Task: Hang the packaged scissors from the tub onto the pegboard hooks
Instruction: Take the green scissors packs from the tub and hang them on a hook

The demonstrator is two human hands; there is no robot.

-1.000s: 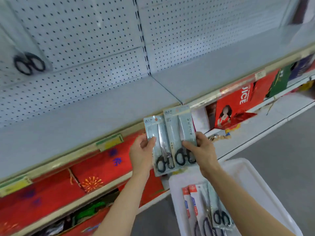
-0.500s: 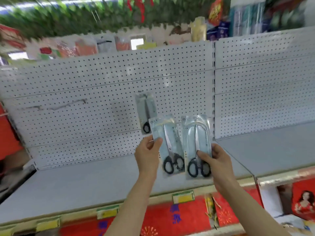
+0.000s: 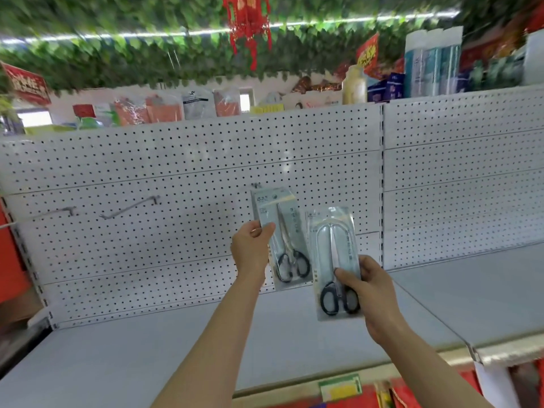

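My left hand (image 3: 252,249) grips the left edge of a packaged pair of black-handled scissors (image 3: 284,237) and holds it upright against the white pegboard (image 3: 176,172). The pack's top sits right by a small hook (image 3: 256,185). Whether it is on the hook, I cannot tell. My right hand (image 3: 371,290) holds a second packaged pair of scissors (image 3: 331,248) upright, lower and to the right, away from the board. The tub is out of view.
Two bare metal hooks (image 3: 134,206) (image 3: 68,211) stick out of the pegboard to the left. A grey shelf (image 3: 265,337) runs below the board, with a yellow price label (image 3: 340,387) on its front edge. Packaged goods (image 3: 164,108) line the top.
The view has swung up from the tub to the pegboard. My left hand has lifted its pack up to the hook, and my right hand has drawn its pack apart, lower right.
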